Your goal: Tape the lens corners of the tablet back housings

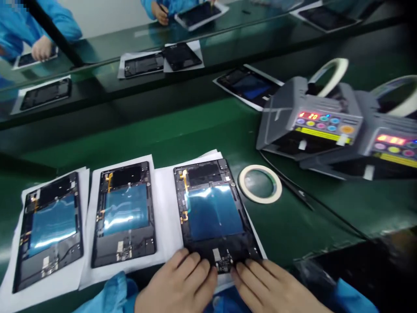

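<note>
Three opened tablets lie on white sheets at the near edge of the green bench. The right tablet point(213, 211) has a blue shiny panel in its middle. My left hand point(182, 282) rests on its lower left edge, fingers bent and together, pressing down. My right hand point(272, 287) rests on its lower right edge, fingers stretched towards a small board at the bottom. The middle tablet point(125, 213) and the left tablet point(48, 228) lie untouched.
A tape roll point(259, 183) lies right of the tablet, a thin tool point(295, 191) beside it. Two grey tape dispensers point(312, 121) point(387, 143) stand at right. More tablets point(247, 84) lie beyond; other people's hands point(41, 48) point(160, 13) work at the far bench.
</note>
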A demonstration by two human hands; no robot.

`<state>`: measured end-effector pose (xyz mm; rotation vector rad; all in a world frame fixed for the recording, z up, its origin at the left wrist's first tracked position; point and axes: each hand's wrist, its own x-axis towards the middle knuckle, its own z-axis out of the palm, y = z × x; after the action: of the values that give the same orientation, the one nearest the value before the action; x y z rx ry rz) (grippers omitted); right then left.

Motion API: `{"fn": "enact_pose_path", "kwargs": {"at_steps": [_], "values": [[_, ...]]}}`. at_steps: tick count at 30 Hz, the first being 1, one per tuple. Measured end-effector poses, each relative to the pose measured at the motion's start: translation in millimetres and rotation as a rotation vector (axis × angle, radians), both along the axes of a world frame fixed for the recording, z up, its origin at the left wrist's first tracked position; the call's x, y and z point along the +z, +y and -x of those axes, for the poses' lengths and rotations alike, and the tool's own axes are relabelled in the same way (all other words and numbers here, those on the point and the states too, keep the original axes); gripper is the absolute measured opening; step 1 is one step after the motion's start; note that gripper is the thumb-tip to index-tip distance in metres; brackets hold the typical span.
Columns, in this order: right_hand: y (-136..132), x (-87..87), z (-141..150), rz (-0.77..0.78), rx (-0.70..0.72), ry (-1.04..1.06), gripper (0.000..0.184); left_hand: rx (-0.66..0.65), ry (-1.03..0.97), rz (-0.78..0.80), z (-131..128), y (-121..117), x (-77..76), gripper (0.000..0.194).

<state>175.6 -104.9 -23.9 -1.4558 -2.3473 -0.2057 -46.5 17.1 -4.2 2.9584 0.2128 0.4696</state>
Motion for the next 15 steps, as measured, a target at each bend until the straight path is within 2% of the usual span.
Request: {"fn": "enact_pose_path", "kwargs": {"at_steps": [2, 3, 4, 6, 8, 11, 15], "values": [[3, 1.1, -33, -0.074, -0.075, 0.098, 0.037, 0.007, 0.054, -0.004, 0, 1, -4.1, 0.033], [4, 2.0, -55, -0.182, -0.164, 0.103, 0.031, 0.018, 0.061, 0.010, 1, 1, -5.0, 0.037], [5, 2.9, -79, -0.290, -0.267, -0.019, 0.029, 0.029, 0.056, 0.026, 2, 2, -5.2, 0.040], [8, 4.6, -127, -0.454, -0.629, -0.212, 0.034, 0.041, 0.040, 0.051, 3, 2, -3.6, 0.042], [13, 4.7, -165, -0.481, -0.808, -0.300, 0.025, 0.029, 0.033, 0.077, 2, 2, 0.4, 0.040], [20, 0.2, -199, -0.467, -0.853, -0.354, 0.018, -0.011, 0.087, 0.164, 0, 9, 11.3, 0.037], [16, -12.4, -218, -0.433, -0.868, -0.287, 0.012, -0.056, 0.153, 0.253, -1, 31, 36.5, 0.035]]}}
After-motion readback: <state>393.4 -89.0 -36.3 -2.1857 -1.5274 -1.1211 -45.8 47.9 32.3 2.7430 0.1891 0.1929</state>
